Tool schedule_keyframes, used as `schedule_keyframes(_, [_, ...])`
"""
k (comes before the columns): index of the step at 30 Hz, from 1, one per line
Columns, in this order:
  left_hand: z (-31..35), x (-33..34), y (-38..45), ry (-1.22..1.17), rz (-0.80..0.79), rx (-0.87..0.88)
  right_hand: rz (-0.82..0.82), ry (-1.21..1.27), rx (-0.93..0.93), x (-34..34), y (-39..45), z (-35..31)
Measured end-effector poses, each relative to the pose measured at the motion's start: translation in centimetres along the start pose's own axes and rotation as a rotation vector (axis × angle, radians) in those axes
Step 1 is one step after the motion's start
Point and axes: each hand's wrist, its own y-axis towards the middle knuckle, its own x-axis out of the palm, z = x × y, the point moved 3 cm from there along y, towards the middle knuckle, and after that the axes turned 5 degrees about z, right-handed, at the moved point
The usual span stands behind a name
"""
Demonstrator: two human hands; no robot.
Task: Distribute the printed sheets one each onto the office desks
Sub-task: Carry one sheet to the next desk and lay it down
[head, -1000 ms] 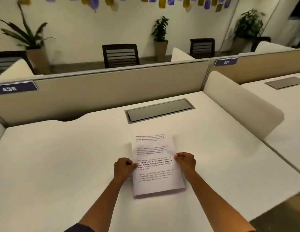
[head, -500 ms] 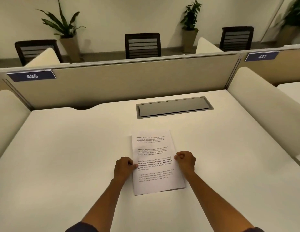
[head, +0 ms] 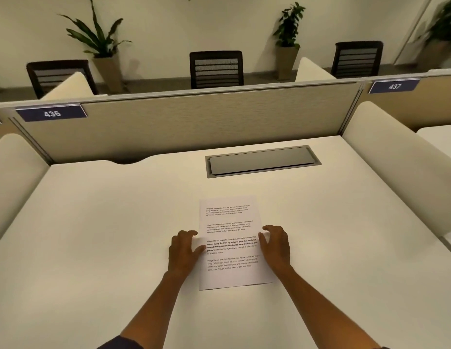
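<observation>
- Both hands have loosened: half a second ago they were closed fists pinching the side edges of the printed sheet (head: 230,244); now the fingers are spread and nothing is gripped.
- The left hand (head: 185,250) lies open, its fingertips resting on the sheet's left edge.
- The right hand (head: 276,244) is open and curled, its thumb at the right edge; whether it touches the paper I cannot tell.
- The sheet lies flat on the desk (head: 106,235), about midway between its side edges and nearer the front edge than the grey cable hatch (head: 262,161) at the back.
- This desk, labelled 436 (head: 52,113), seems served; 437 (head: 394,86) is probably next.
</observation>
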Motion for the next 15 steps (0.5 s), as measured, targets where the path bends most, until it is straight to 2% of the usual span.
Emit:
schedule_keyframes(2, [0.1, 0.4, -0.2, 0.100, -0.036, 0.097, -0.036, -0.065, -0.098, 0.2, -0.3, 0.0])
schedule_keyframes(6, [-0.1, 1.7, -0.8, 0.364, -0.225, 0.210, -0.164, -0.231, -0.240, 0.9, -1.0, 0.4])
schedule_keyframes(8, [-0.4, 2.3, -1.1, 0.433, -0.285, 0.210, -0.216, -0.287, -0.255, 1.3, -1.3, 0.9])
schedule_keyframes(15, [0.0, 2.3, -1.4, 0.494, -0.307, 0.186, -0.292, -0.339, -0.220, 1.7, -1.0, 1.2])
